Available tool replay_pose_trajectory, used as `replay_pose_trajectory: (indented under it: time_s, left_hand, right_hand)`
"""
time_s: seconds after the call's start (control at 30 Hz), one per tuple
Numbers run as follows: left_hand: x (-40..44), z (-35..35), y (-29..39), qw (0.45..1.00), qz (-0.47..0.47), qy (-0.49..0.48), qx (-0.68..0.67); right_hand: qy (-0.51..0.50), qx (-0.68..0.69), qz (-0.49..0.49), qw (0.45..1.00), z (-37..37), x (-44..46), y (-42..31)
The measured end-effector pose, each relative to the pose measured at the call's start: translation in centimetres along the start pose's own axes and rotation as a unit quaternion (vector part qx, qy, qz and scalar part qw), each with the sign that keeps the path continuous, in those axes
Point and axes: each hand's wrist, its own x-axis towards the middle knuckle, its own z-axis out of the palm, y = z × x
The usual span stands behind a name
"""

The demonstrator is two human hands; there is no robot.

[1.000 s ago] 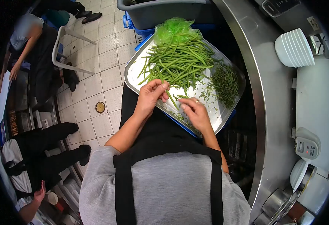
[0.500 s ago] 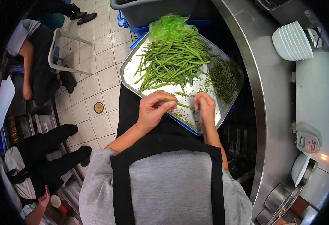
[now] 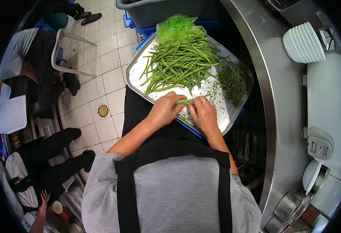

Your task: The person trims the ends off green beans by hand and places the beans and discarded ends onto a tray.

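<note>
Over the near side of a metal tray (image 3: 134, 86), my left hand (image 3: 166, 110) and my right hand (image 3: 204, 113) meet at a short length of green bean (image 3: 183, 102). Both hands pinch it, the left at one end and the right at the other. Just beyond them lies a big pile of whole green beans (image 3: 186, 58). A heap of small dark green trimmings (image 3: 232, 84) fills the tray's right side, with scattered bits reaching under my hands. At the far edge, a green plastic bag (image 3: 175, 27) touches the pile.
A grey bin (image 3: 166, 13) stands behind the tray. Along the right runs a steel counter (image 3: 269, 77) with stacked white bowls (image 3: 303, 42) and a rice cooker (image 3: 319, 143). To the left are a white chair (image 3: 57, 50), co-workers and shelves (image 3: 75, 194) on a tiled floor.
My right hand has come left and down onto the bean, closing the gap to my left hand. The left hand has shifted slightly right. At left, a co-worker has leaned forward.
</note>
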Motion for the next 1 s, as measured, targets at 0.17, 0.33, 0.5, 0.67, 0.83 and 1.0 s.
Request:
replay_pose_trajectory:
  time_s: [0.17, 0.33, 0.5, 0.67, 0.83, 1.0]
  left_hand:
    - [0.2, 1.1, -0.6, 0.996, 0.043, -0.035, 0.064]
    - [0.1, 0.8, -0.5, 0.998, 0.032, -0.036, 0.048]
    - [0.0, 0.7, -0.4, 0.997, -0.010, -0.070, -0.042]
    - [0.7, 1.0, -1.2, 0.951, -0.116, -0.048, -0.282]
    - [0.9, -0.1, -0.6, 0.929, -0.169, -0.045, -0.325]
    - [0.3, 0.6, -0.6, 0.932, -0.149, -0.004, -0.329]
  right_hand:
    - [0.056, 0.025, -0.041, 0.997, -1.7, 0.0, -1.2]
    - [0.077, 0.025, -0.043, 0.996, -1.9, 0.4, -1.7]
    - [0.098, 0.245, 0.155, 0.952, -0.5, 0.0, -0.3]
    - [-0.022, 0.320, 0.216, 0.922, -0.4, -0.8, 1.7]
    - [-0.055, 0.293, 0.153, 0.942, -0.3, -0.9, -0.8]
    - [-0.077, 0.356, 0.194, 0.911, 0.3, -1.2, -0.4]
